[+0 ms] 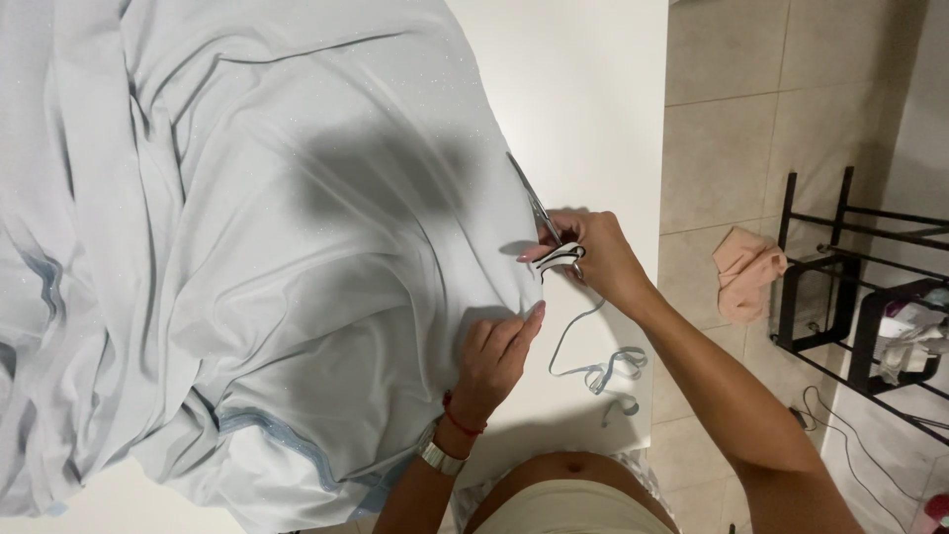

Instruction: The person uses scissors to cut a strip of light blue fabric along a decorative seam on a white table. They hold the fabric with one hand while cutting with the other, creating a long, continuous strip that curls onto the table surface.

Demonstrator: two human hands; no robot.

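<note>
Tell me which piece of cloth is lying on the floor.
The small peach cloth, crumpled on the floor tiles beside the black metal rack. The big pale blue fabric lies on the white table instead.

Both arms are bare, without sleeves. The left wrist wears a silver metal watch [439, 458] and a thin red cord bracelet [461, 419]. A pale waistband [554, 509] shows below.

Past my grip to the right, the white tabletop [593, 89] ends and there's beige tiled floor [727, 109]. A peach cloth [743, 272] is crumpled on it, right beside a black metal rack [852, 287]. A dark cable [840, 420] trails below that rack.
</note>
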